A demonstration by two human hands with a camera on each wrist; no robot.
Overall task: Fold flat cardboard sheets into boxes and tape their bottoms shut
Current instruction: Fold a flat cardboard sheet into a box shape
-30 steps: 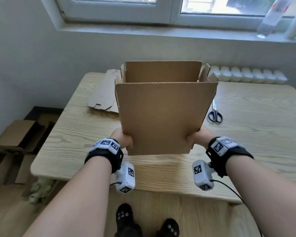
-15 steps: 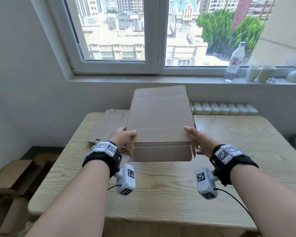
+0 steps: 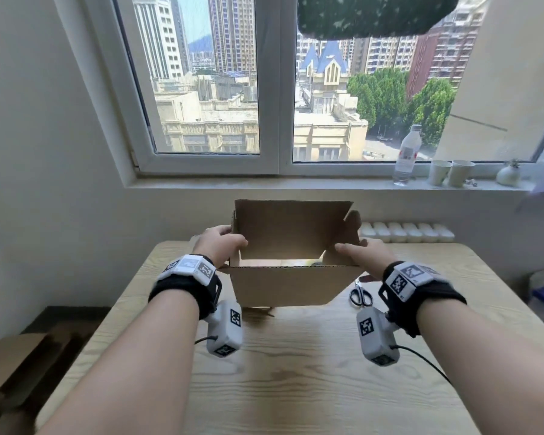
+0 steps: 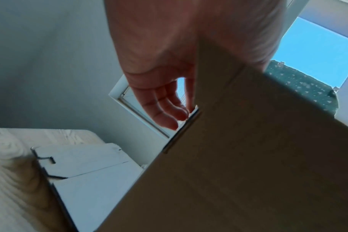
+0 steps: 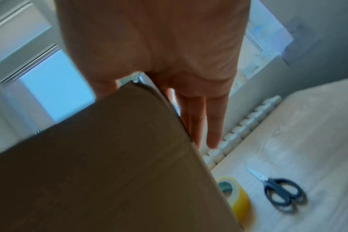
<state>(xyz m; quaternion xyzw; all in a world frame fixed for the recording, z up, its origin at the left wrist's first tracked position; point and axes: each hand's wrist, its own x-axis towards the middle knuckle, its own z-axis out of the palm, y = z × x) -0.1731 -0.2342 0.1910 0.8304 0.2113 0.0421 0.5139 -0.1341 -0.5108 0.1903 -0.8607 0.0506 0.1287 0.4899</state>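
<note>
Brown corrugated cardboard, opened into a box [image 3: 292, 265], is held above the near middle of the worktop [image 3: 296, 372], its open end turned toward the person with flaps splayed: one standing up at the far side, one hanging down toward the wood in front, short ones at the sides.

The left hand [image 3: 219, 244] is at the box's left wall, thumb hooked over the edge at the opening and fingers lying along the outside; in the left wrist view those fingers look fairly straight against the cardboard. The right hand [image 3: 363, 254] takes the right wall likewise, thumb reaching inward over the edge, and its wrist view shows long, straight fingers down the outer face. Each grip is therefore a light thumb-and-finger clasp on a wall, not a fist.

By my reading, the sheet has been squared up into a tube, but the flaps at the visible end are not folded in, and no tape shows on them. Folding those flaps shut and taping the seam looks to be what remains for this box.

Just right of the box a yellow tape roll [image 5: 235, 197] lies on the wood, with black-handled scissors [image 3: 361, 295] beside it. A flat cardboard sheet [image 4: 83, 169] waits at the back left of the worktop, so at least one more box is probably due.
</note>
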